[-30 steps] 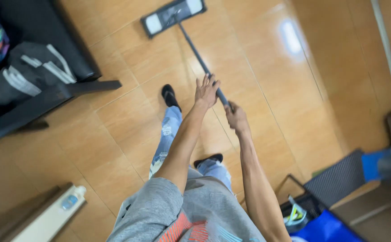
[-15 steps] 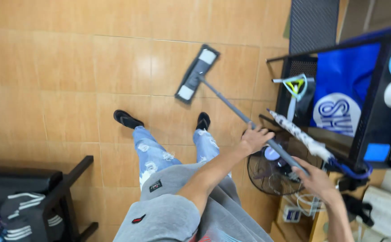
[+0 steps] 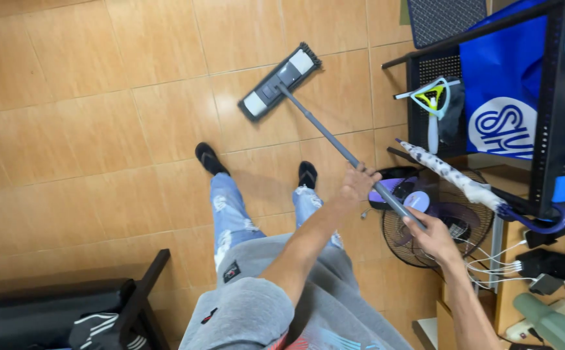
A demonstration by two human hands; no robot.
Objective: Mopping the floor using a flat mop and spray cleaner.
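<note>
Since half a second ago your mop head (image 3: 280,80) has slid a little farther out over the tiled floor (image 3: 101,116), and the view has barely shifted. Beside the handle's upper end stands a dark shelf rack (image 3: 554,116), with a floor fan (image 3: 454,223) below it. Your mop handle (image 3: 334,139) runs back from the head to you. Your left hand (image 3: 357,185) is clenched around it; your right hand (image 3: 435,236) grips it higher up. I judge the mopping mid-stroke, most tiles remaining.
</note>
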